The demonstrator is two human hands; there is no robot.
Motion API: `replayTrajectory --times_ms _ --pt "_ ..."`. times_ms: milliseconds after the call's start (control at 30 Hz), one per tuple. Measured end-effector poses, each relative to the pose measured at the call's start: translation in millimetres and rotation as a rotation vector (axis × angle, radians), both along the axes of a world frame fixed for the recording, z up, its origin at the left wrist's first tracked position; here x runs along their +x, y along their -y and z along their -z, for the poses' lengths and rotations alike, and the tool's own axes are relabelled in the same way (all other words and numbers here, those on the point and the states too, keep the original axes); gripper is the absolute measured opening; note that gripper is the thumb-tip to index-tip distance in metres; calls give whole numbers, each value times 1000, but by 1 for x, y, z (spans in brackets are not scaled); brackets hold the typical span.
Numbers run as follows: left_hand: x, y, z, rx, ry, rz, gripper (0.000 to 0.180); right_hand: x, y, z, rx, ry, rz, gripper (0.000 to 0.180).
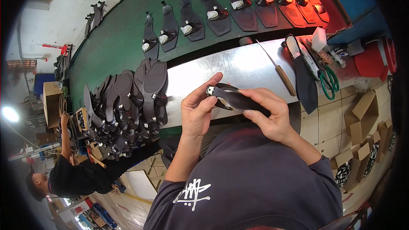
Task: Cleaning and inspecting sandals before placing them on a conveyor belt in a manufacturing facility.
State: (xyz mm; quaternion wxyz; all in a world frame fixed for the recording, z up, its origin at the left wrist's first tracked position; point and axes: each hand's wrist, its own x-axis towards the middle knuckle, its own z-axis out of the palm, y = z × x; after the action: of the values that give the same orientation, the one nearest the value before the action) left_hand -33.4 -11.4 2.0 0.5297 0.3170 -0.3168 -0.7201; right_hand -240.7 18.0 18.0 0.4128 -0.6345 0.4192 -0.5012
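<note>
Our own body: bare hands and a dark short-sleeved shirt

We wear a dark greyish-purple T-shirt with short sleeves that end near the elbows, leaving both forearms bare. A white brush-stroke style graphic is printed on the shirt fabric. Our left hand and right hand are uncovered, with no gloves, rings or watch showing, and the fingernails are short.

Matt dark rubbery sandal sole; brushed shiny metal bench top; wooden-handled knife.
</note>
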Motion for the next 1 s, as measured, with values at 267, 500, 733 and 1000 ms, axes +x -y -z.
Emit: replayTrajectory --times_ms 267,500,733,1000 --pt "0 -1 9 -85 -27 -17 41 0 0 -3 -6 -22 -12 43" --pt "1 -1 11 -192 89 -31 42 -1 3 -8 -60 -122 -10 42" --pt "2 2 15 -376 196 28 45 -5 8 -16 -54 -230 -59 45" --pt "19 10 20 -517 320 111 46 -9 9 -16 -104 -269 -73 42"
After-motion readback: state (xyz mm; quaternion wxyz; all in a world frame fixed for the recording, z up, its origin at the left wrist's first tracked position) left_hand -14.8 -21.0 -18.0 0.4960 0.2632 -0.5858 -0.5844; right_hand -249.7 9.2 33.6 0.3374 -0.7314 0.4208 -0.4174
